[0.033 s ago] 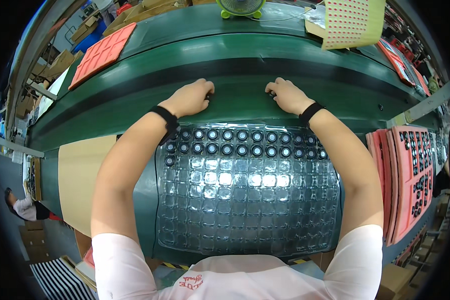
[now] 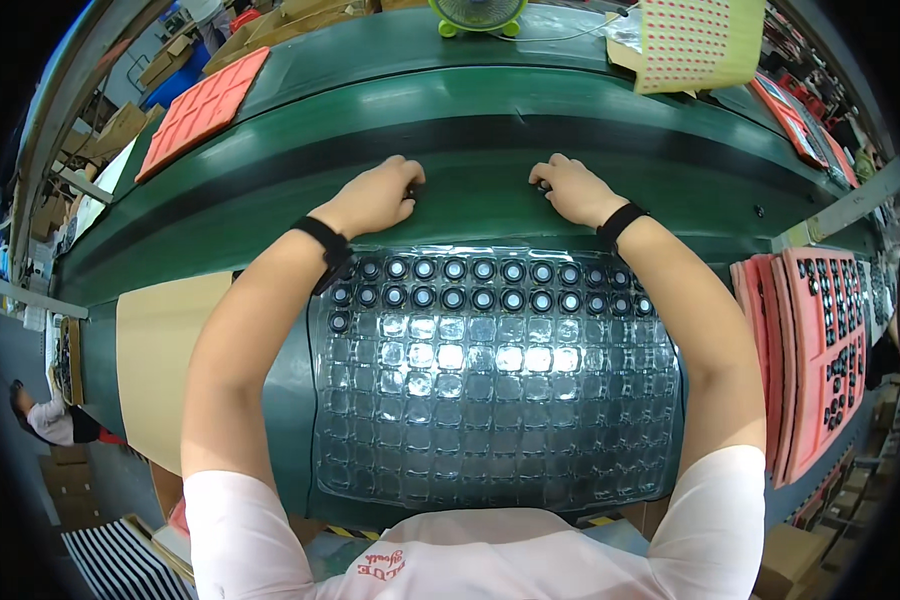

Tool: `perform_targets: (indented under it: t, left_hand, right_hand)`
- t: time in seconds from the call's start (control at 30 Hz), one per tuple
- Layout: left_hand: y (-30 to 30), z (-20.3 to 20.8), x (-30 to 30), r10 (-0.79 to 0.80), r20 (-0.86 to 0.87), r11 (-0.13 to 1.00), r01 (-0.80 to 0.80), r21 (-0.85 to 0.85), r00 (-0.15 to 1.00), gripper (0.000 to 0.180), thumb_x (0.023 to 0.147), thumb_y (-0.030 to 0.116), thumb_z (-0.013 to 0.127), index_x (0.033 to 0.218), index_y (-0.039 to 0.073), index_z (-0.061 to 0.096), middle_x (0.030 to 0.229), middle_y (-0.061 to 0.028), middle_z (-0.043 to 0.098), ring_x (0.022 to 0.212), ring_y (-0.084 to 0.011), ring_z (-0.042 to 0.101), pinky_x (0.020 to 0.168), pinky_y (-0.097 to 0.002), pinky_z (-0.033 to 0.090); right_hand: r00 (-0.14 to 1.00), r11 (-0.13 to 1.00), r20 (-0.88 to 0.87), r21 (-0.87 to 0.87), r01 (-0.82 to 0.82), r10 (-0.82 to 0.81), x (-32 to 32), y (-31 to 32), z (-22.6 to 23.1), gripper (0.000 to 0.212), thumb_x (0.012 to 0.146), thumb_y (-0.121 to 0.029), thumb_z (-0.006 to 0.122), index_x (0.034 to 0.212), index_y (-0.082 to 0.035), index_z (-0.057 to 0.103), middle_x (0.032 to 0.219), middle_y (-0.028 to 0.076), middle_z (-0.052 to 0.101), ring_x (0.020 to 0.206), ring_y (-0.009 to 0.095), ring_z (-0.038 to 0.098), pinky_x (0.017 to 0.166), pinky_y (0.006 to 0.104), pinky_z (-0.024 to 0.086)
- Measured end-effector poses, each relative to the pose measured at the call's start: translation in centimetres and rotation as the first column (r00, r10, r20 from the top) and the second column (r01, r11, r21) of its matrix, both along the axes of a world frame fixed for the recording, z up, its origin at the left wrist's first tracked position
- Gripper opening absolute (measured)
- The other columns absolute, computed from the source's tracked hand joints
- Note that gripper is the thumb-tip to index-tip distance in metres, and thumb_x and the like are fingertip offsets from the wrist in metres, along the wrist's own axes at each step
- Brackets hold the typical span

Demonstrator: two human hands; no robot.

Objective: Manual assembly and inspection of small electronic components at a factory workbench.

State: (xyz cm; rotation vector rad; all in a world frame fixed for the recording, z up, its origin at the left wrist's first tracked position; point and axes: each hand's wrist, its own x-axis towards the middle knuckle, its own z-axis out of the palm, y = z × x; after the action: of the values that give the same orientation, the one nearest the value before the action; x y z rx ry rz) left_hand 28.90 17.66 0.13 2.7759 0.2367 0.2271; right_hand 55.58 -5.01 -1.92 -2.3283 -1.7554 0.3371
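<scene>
A small dark part [image 2: 411,191] is being pinched by the curled fingers of the left hand [image 2: 374,197], and a second small dark piece [image 2: 544,186] is being gripped by the right hand [image 2: 577,194]; their shapes are being partly hidden. Both grips are being held over a smooth green belt [image 2: 475,212]. Nearer the body than the grips, black round parts with pale centres [image 2: 483,298] are being held in the far rows of a clear plastic pocketed tray [image 2: 470,440].
</scene>
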Motion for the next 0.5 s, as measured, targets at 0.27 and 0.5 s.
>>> perform_targets:
  t: [0.27,0.5]
  left_hand:
    - [-6.2,6.9,-7.1,0.353,0.209,0.758,-0.147,-0.636,0.912,0.017,0.099,0.011,0.065,0.109,-0.003,0.065,0.099,-0.0077,0.068,0.082,-0.0165,0.071,0.072,-0.0283,0.058]
    - [-14.7,7.9,-21.5,0.365,0.492,0.716,0.100,-0.691,0.790,0.022,0.095,0.006,0.067,0.113,-0.006,0.060,0.118,-0.0126,0.050,0.101,-0.0191,0.060,0.079,-0.0352,0.062]
  right_hand:
    - [0.966,0.962,-0.241,0.228,0.147,-0.091,1.5,-6.1,2.4,0.032,0.089,-0.006,0.067,0.121,-0.007,0.065,0.108,0.017,0.063,0.103,0.036,0.063,0.094,0.0400,0.052]
    - [0.946,0.892,-0.197,0.328,0.311,-0.257,-0.8,-27.2,8.1,0.036,0.088,0.004,0.065,0.123,-0.003,0.061,0.113,0.013,0.060,0.102,0.025,0.065,0.088,0.0344,0.054]
